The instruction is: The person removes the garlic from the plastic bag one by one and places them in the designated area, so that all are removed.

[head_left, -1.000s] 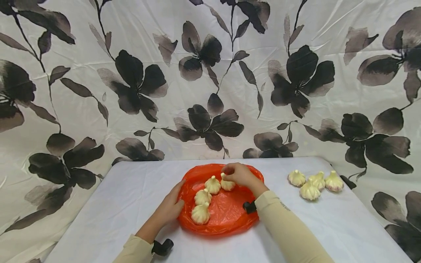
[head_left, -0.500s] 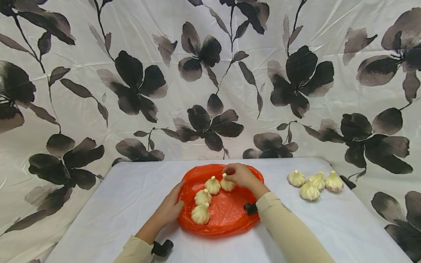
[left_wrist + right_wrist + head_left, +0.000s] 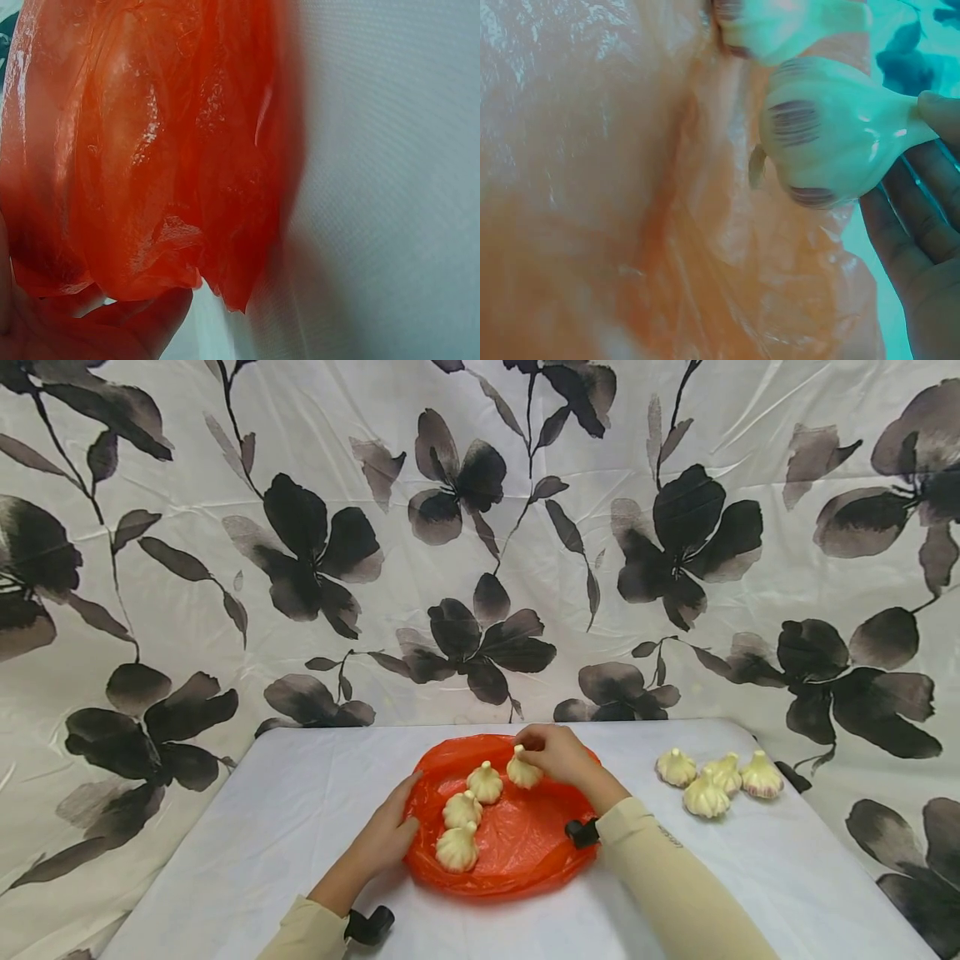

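In the head view my right hand pinches a garlic bulb by its stem, over the far part of a red plastic bag. The right wrist view shows the thumb and fingers at the stem, with purple streaks on the held bulb. Three more garlic bulbs lie in a curved row inside the bag, the nearest garlic bulb at its front left. My left hand rests against the bag's left side, fingers along its outer edge; the left wrist view shows those fingers partly behind the plastic.
Several garlic bulbs sit grouped on the right of the white-covered table. Behind the table hangs a white cloth with dark flowers. A black wrist camera on the right arm overlaps the bag's right rim in the head view.
My right hand has lifted the garlic bulb slightly and shifted a little right, leaving a gap from the neighbouring bulb. The left hand and bag have stayed nearly still.
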Tool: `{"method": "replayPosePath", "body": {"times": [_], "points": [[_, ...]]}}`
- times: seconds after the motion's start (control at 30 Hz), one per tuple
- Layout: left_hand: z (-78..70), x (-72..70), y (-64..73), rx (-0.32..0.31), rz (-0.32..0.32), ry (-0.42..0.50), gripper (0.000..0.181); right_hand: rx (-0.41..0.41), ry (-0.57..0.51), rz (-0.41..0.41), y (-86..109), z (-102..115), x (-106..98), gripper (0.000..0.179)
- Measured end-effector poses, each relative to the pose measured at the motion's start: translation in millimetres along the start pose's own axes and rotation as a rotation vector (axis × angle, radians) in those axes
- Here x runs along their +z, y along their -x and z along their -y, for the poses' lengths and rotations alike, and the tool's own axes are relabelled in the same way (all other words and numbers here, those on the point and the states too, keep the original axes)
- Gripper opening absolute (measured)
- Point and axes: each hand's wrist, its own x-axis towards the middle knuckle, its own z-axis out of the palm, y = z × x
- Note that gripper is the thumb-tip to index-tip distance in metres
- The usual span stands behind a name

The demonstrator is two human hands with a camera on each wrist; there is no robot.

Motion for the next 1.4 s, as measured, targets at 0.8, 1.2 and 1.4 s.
{"method": "replayPosePath", "body": {"times": [0.8,1.2,1.4], "points": [[1.9,-0.1,-0.6,0.013,-0.004,-0.002,0.067,-0.108,0.005,-0.141,22.1,2.6,-45.6,0.023],[1.9,0.5,-0.7,0.004,0.003,0.004,0.068,-0.015,-0.054,-0.200,37.1,-15.0,-75.9,0.026],[1.8,0.8,-0.5,-0.009,0.006,0.015,0.068,0.043,-0.062,-0.220,43.7,-23.5,-91.1,0.028]]}}
